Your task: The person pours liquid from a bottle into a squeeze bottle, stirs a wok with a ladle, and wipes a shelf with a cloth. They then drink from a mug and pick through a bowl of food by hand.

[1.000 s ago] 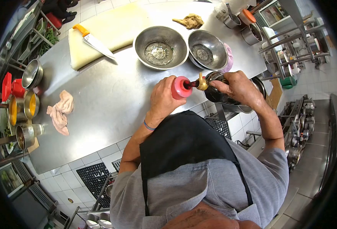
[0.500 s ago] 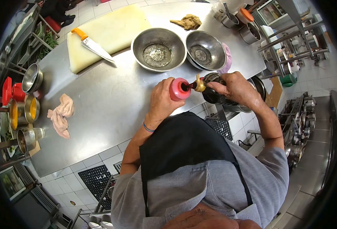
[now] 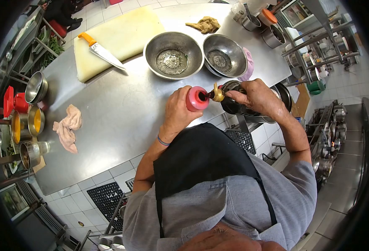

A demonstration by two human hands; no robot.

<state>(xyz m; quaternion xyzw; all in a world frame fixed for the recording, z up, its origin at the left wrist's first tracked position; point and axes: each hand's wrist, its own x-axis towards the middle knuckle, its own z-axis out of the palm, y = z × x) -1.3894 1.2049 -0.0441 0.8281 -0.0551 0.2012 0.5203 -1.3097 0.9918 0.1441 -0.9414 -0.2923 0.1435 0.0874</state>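
My left hand (image 3: 178,109) is wrapped round a red squeeze bottle (image 3: 194,99) whose open top faces up toward the camera. A dark bottle (image 3: 231,104) with a gold neck lies tilted in my right hand (image 3: 260,97), its mouth at the red bottle's opening. Dark liquid shows between the two mouths. Beyond my hands stand a large metal bowl (image 3: 153,52) and, to its right, a smaller metal bowl (image 3: 239,54). A purple cloth (image 3: 249,63) lies against the smaller bowl.
An orange-handled knife (image 3: 105,53) rests partly on the cutting board (image 3: 130,31). A pale cloth (image 3: 68,127) lies at the left of the metal table (image 3: 105,142). A brown cloth (image 3: 205,25) is at the back. Pots (image 3: 273,37) stand at the back right.
Both hands hold nearly the same pose. The view has shifted very slightly; nothing was taken hold of or let go.
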